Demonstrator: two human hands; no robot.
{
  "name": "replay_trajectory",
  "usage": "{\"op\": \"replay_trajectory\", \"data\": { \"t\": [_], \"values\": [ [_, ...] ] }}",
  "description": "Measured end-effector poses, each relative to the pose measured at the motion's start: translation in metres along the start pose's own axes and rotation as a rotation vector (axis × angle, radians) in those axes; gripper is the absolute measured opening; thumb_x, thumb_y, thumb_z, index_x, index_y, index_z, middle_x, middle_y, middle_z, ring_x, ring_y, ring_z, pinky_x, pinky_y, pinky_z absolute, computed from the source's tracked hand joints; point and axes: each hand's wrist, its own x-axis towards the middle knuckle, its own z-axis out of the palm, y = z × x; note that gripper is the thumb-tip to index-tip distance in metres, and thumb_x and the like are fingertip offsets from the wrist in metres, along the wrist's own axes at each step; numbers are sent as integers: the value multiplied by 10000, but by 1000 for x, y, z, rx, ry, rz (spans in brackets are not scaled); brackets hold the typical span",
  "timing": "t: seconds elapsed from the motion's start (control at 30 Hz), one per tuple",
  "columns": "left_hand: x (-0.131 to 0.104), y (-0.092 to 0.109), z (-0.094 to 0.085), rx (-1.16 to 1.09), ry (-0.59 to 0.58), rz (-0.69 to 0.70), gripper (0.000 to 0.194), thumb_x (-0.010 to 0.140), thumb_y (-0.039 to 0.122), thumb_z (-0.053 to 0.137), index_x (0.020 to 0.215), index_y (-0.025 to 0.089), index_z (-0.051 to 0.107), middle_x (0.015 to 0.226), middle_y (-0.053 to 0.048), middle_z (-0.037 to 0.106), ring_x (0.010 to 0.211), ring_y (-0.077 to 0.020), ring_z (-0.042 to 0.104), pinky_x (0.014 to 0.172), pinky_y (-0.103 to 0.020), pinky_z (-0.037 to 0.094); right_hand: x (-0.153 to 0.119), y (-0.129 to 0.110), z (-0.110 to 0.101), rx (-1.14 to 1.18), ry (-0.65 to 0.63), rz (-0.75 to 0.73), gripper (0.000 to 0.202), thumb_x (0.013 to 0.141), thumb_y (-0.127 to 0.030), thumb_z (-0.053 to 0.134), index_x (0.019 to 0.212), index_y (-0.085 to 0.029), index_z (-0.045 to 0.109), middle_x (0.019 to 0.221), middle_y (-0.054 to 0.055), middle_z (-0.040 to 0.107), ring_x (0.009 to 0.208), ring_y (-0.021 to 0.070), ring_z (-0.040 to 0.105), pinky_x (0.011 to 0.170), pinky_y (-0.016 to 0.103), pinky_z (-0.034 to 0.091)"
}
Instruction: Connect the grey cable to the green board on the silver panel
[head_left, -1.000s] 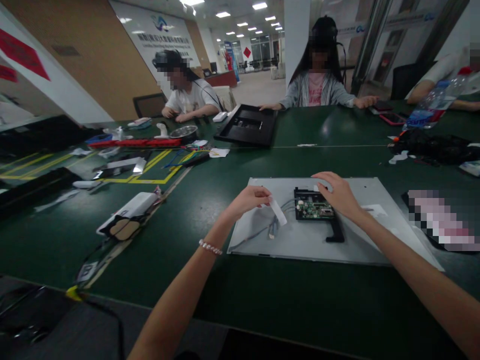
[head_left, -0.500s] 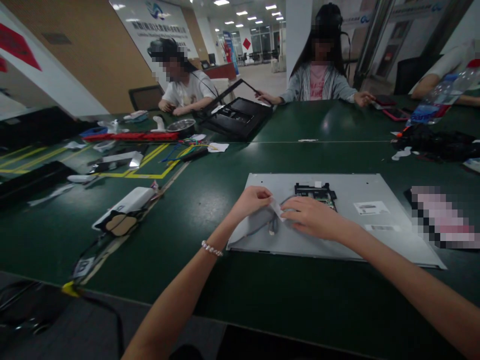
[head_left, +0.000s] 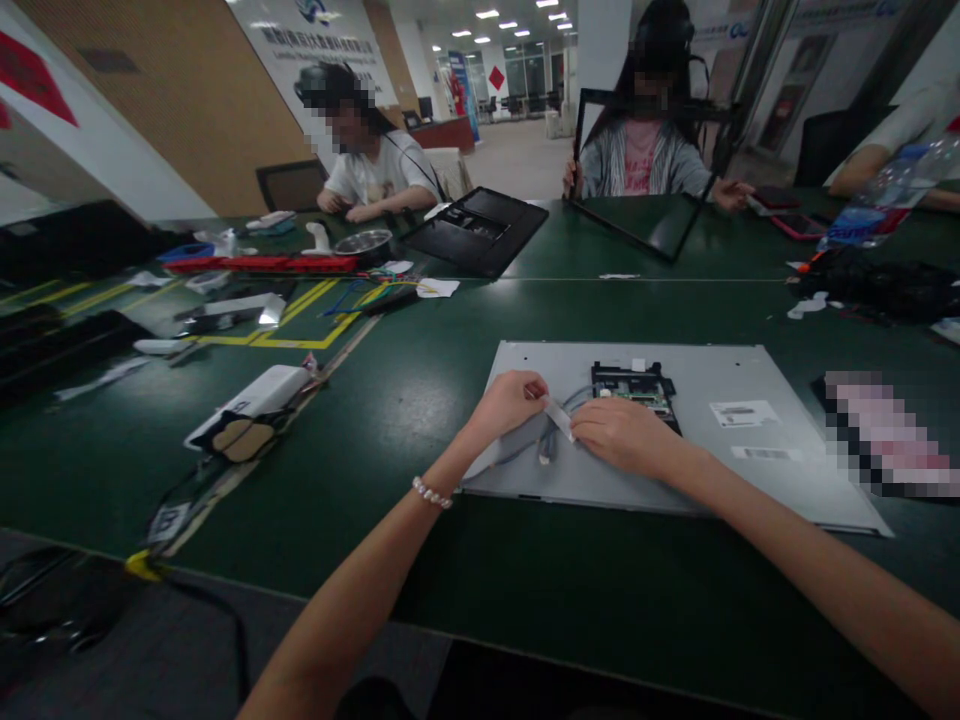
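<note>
A flat silver panel (head_left: 705, 480) lies on the green table, with a black bracket and circuit board (head_left: 637, 385) on its upper middle. Above its left part, my left hand (head_left: 512, 405) pinches one end of a short whitish strip (head_left: 559, 418). The strip's other end is between the fingers of my right hand (head_left: 626, 435), which is beside the circuit board. Grey cables with a connector (head_left: 547, 447) lie on the panel just under the strip.
Right of the panel lies a pixelated phone-like object (head_left: 885, 430). A white battery-like pack (head_left: 251, 410) with cables sits left. Across the table (head_left: 337, 400) are a black laptop-like part (head_left: 480, 230), a bottle (head_left: 874, 205) and seated people, one holding a black frame (head_left: 637, 240).
The strip now shows stretched between my hands, and my right fingers are drawn closer together. Across the table, a person has lifted the black frame off the laptop-like part, toward the right.
</note>
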Motion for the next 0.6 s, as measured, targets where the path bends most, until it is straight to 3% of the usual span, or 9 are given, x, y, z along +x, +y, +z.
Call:
{"op": "replay_trajectory", "data": {
  "t": [0.23,0.43,0.6],
  "values": [
    [-2,1,2,81,0,45,121,742,136,607,844,172,663,783,-21,655,733,-158,599,713,-284,476,-1,-2,2,31,3,9,257,954,-134,472,978,-152,728,1029,93,736,973,212,660,886,384,508],
    [-8,16,4,225,162,174,347,704,61,566,1026,184,607,1019,-61,566,912,-192,568,844,-333,479,0,-3,2,32,-7,17,247,948,-116,481,984,-148,723,1047,111,734,991,218,663,896,391,506],
    [-14,35,5,385,29,251,182,768,71,512,850,179,634,918,-73,575,934,-227,542,863,-363,447,2,-4,-1,56,-3,18,233,940,-105,488,934,-136,718,1026,129,733,963,240,666,869,412,503]
  ]
}}
